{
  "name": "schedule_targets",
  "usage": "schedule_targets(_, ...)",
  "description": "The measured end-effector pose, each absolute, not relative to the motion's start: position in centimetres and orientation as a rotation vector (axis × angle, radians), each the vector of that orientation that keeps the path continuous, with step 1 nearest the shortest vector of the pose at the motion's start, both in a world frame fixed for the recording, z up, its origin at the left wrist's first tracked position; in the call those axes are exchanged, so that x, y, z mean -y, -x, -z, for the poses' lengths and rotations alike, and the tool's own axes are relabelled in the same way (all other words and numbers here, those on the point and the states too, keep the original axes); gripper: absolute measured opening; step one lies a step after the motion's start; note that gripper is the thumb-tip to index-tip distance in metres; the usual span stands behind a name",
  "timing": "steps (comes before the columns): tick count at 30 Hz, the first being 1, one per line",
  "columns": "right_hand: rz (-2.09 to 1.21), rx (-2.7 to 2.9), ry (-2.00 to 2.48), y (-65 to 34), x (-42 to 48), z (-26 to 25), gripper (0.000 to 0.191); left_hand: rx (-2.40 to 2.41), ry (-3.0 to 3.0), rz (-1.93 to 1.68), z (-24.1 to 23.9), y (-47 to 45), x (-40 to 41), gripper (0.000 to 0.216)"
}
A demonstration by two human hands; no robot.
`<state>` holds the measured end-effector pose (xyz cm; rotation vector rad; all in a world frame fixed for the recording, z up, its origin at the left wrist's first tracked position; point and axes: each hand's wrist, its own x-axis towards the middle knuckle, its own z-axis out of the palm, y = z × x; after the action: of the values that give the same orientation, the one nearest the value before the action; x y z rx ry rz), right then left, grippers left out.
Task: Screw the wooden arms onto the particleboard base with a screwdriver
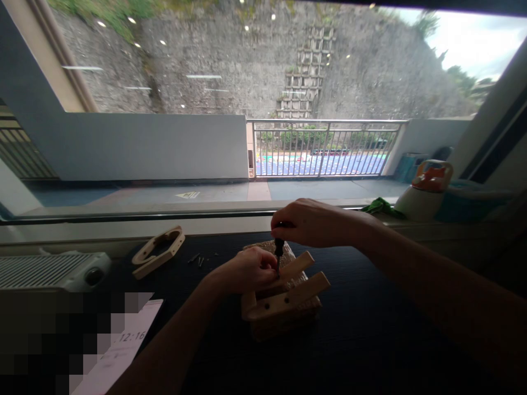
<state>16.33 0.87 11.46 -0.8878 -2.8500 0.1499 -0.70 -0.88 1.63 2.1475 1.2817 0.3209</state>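
Observation:
My right hand is closed around the dark handle of a screwdriver, which stands upright with its tip down at a pale wooden frame. Beside that tip, the fingers of my left hand are bent and pressed together against the wood; what they pinch, if anything, is hidden. Two bars of the frame stick out to the right, and the near one has dark round holes. The frame lies on a rough, brownish block whose material I cannot make out.
On the dark table, several screws lie left of my left hand, near a wooden ring-shaped piece. A white slatted appliance and a lit screen are at left. A white-and-orange bottle and green cloth stand by the window.

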Motion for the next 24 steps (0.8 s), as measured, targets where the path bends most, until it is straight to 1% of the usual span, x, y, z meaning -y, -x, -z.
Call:
schedule_targets(5, -0.131, 2.854, 0.935, -16.49, -0.63, -11.62, 0.026, -1.269, -2.137, -0.317, -1.39, 0.83, 0.80, 0.027)
schedule_targets(12, -0.138, 2.935, 0.870, -16.59, -0.31, -11.78, 0.026, -1.255, -2.101, -0.304, -1.38, 0.88, 0.84, 0.028)
schedule_targets(24, -0.100, 2.878, 0.985, -16.50, -0.31, -11.56, 0.025, -1.250, -2.111, -0.314, -1.24, 0.88, 0.78, 0.028)
